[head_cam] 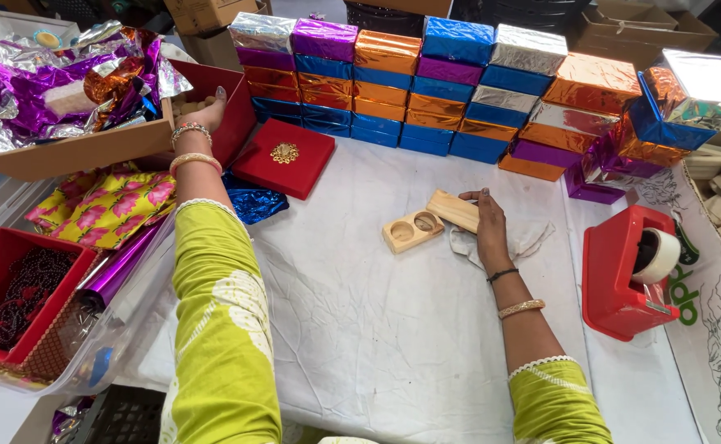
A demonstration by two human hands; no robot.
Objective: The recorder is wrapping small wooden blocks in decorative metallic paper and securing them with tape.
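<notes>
Left arm (212, 271) stretched forward – right hand (487, 224) in closed grip (wrist bent).

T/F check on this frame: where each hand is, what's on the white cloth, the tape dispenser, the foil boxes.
1. The right hand holds a wooden lid. True.
2. The left hand rests on the tape dispenser. False: it reaches into a red box far left; the dispenser sits at the right.
3. The wooden block has two round hollows. True.
4. The tape dispenser is blue. False: red.
5. Foil-wrapped boxes are stacked at the back. True.
6. The flat red box with a gold ornament lies open. False: closed.
</notes>
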